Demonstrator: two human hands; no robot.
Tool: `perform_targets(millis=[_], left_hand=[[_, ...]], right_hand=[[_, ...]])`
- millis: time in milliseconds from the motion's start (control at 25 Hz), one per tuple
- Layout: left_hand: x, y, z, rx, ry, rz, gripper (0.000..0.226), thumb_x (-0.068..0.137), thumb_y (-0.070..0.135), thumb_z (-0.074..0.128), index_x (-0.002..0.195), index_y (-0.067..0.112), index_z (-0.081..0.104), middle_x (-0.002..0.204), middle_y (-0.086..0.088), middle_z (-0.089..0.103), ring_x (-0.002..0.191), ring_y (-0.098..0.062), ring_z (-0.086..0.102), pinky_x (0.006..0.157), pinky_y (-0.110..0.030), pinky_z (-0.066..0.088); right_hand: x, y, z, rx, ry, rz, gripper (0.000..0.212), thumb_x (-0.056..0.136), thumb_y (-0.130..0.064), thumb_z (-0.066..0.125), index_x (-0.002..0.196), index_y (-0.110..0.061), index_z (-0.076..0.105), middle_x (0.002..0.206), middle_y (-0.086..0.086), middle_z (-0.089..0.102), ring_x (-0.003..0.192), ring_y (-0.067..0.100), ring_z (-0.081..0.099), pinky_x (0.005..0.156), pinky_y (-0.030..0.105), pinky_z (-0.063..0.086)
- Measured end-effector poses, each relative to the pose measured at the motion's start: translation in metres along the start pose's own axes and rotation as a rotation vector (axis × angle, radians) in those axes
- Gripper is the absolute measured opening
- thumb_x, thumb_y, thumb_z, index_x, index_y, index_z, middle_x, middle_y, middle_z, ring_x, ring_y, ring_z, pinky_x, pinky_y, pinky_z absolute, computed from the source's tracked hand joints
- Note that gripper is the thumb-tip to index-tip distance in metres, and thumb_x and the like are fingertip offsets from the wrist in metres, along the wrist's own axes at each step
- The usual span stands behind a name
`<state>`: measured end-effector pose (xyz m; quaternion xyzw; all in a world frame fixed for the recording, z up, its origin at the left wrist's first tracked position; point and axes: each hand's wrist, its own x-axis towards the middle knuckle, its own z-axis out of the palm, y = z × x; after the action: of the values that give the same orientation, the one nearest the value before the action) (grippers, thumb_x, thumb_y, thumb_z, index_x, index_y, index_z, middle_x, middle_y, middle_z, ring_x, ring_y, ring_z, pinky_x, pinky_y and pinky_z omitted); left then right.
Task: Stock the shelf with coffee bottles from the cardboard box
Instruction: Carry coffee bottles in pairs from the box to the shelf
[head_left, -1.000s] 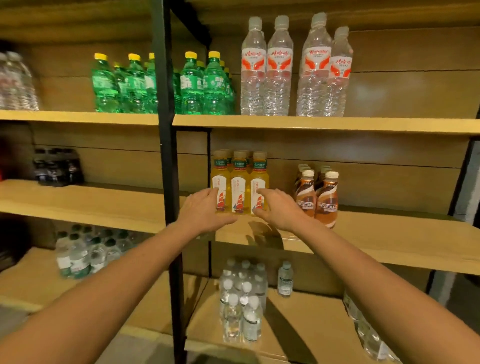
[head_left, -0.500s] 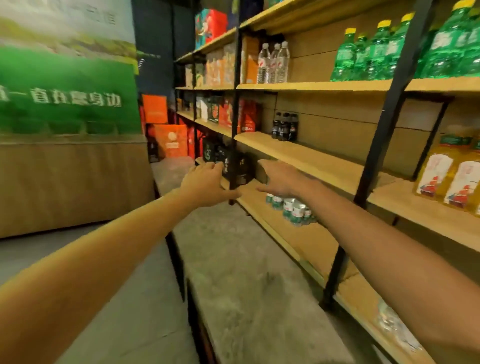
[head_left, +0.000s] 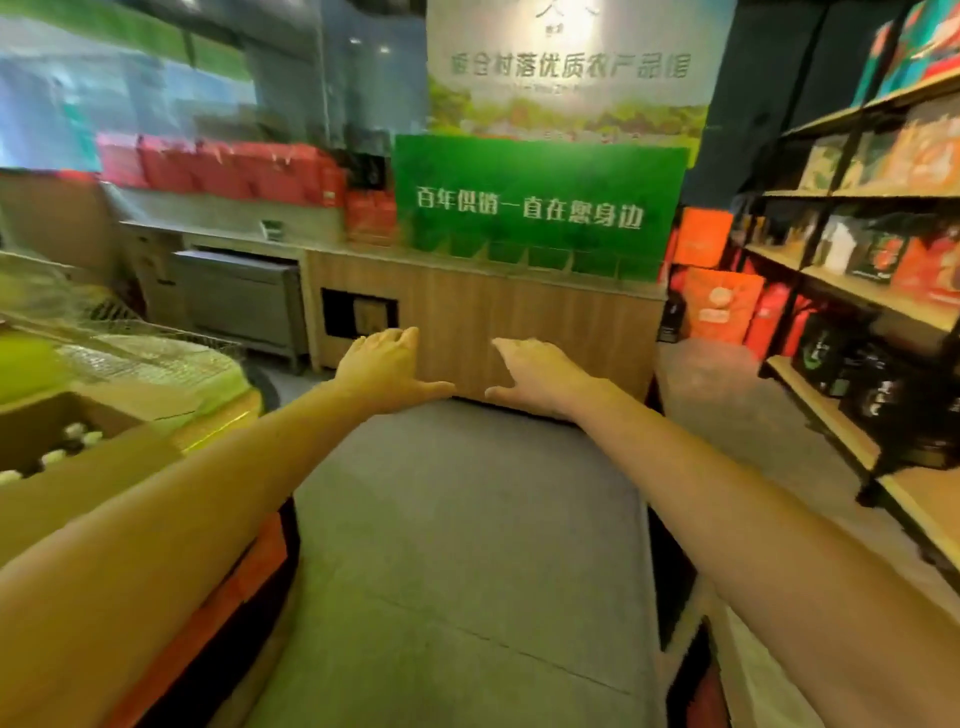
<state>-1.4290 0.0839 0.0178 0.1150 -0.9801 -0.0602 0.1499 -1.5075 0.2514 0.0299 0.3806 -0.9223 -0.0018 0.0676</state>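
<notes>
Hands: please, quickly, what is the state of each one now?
Left hand: open, fingers spread, holding nothing.
Right hand: open, fingers spread, holding nothing.

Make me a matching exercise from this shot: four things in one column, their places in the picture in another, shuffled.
Things:
1. cardboard box
2. green sign
3. shelving unit
4. left hand

Places:
A. right edge of the view
B. lower left, caps showing inside
C. centre, empty, fingers spread
D. on the wooden counter, straight ahead

Pairs: 1-B, 2-D, 3-A, 4-C
</notes>
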Motion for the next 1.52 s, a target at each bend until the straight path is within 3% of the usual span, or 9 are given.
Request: perform_targets(millis=[240,520,720,840,1080,1200,1360,1520], left_hand=[[-0.016,-0.23,-0.037,0.076,0.023,-0.321,0.092,0.079,0.06,0.058,0.147,0.011,0.019,0.152,-0.012,0.027,0.139,-0.03,0.028,0.112,-0.042,0.026],[-0.036,-0.415,-0.054,0.18,0.0,-0.612,0.086,0.079,0.059,0.059,0.145,0.014,0.025,0.15,-0.013,0.032,0.138,-0.031,0.03,0.114,-0.046,0.025],[-0.022,-0.497,-0.037,0.2,-0.022,-0.751,0.088,0.08,0.06,0.057,0.146,0.013,0.024,0.151,-0.013,0.031,0.138,-0.03,0.03,0.115,-0.044,0.024],[-0.004,-0.543,-0.024,0.218,0.007,-0.829,0.086,0.079,0.059,0.057,0.144,0.012,0.026,0.148,-0.012,0.035,0.136,-0.029,0.034,0.114,-0.044,0.026],[0.022,-0.61,0.025,0.176,-0.021,-1.034,0.083,0.083,0.055,0.057,0.146,0.012,0.022,0.149,-0.011,0.035,0.136,-0.027,0.034,0.112,-0.041,0.027],[0.02,-0.641,0.057,0.118,-0.094,-1.122,0.087,0.081,0.055,0.059,0.146,0.011,0.022,0.149,-0.012,0.035,0.135,-0.029,0.035,0.112,-0.043,0.03],[0.015,-0.679,0.101,0.026,-0.197,-1.154,0.088,0.082,0.053,0.059,0.147,0.009,0.019,0.15,-0.013,0.033,0.136,-0.03,0.034,0.112,-0.042,0.031],[0.004,-0.707,0.145,-0.185,-0.293,-1.136,0.089,0.083,0.047,0.062,0.148,0.01,0.015,0.15,-0.013,0.031,0.136,-0.029,0.033,0.108,-0.04,0.035]], right_hand=[[0.161,-0.201,0.023,0.061,0.042,-0.331,0.066,0.091,-0.039,0.055,0.143,-0.006,0.032,0.148,0.012,0.04,0.134,0.03,0.039,0.11,0.044,0.034],[0.288,-0.374,0.052,0.13,0.03,-0.595,0.074,0.089,-0.042,0.056,0.147,-0.01,0.024,0.149,0.011,0.038,0.136,0.028,0.037,0.111,0.041,0.033],[0.369,-0.451,0.085,0.146,-0.045,-0.754,0.073,0.092,-0.041,0.052,0.148,-0.008,0.019,0.155,0.01,0.026,0.142,0.027,0.027,0.116,0.042,0.025],[0.422,-0.493,0.114,0.173,-0.073,-0.859,0.07,0.092,-0.039,0.053,0.147,-0.009,0.022,0.154,0.009,0.029,0.143,0.026,0.026,0.118,0.041,0.021],[0.506,-0.554,0.177,0.192,-0.19,-0.991,0.068,0.092,-0.038,0.054,0.146,-0.01,0.025,0.151,0.011,0.036,0.138,0.026,0.035,0.113,0.041,0.032],[0.528,-0.574,0.214,0.235,-0.282,-1.002,0.063,0.09,-0.036,0.057,0.142,-0.009,0.033,0.144,0.011,0.044,0.131,0.027,0.043,0.107,0.041,0.039],[0.541,-0.595,0.271,0.272,-0.456,-0.988,0.073,0.091,-0.033,0.057,0.149,-0.009,0.019,0.151,0.011,0.034,0.137,0.028,0.035,0.11,0.04,0.034],[0.546,-0.608,0.316,0.42,-0.636,-0.851,0.081,0.088,-0.027,0.063,0.149,-0.008,0.014,0.15,0.014,0.035,0.136,0.029,0.037,0.108,0.038,0.036]])
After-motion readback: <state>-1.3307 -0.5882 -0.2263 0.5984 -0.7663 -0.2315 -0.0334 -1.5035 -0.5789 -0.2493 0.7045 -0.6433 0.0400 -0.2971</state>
